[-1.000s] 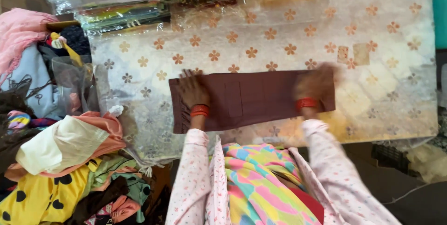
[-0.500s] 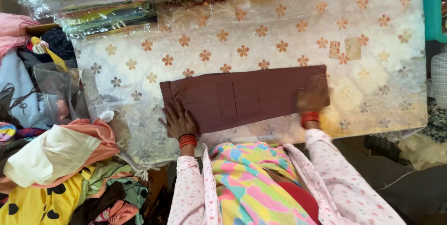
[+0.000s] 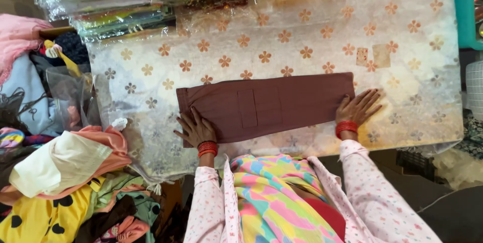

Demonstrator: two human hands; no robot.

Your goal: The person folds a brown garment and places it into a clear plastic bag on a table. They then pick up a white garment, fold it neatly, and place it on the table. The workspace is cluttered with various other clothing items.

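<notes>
1. Clothes pile [image 3: 60,182] is lying at the left, well apart from the work.
2. Left hand [image 3: 195,128] is pressing flat, fingers spread and gripping nothing, on the near-left corner of the brown garment [image 3: 266,104].
3. The garment is lying folded into a long strip across the middle of the flowered table cover [image 3: 302,47], patch pocket facing up.
4. Right hand [image 3: 359,107] is resting flat and spread at the strip's right end, partly on the cover, holding nothing.
5. The step in hand looks like smoothing and squaring the fold; a next fold would call for pinching one end and carrying it across.
6. Compared with half a second ago, the strip is lying level instead of tilted, and the right hand is sitting lower at the end edge.
7. Bagged stacks [image 3: 126,1] are sitting along the far edge.
</notes>
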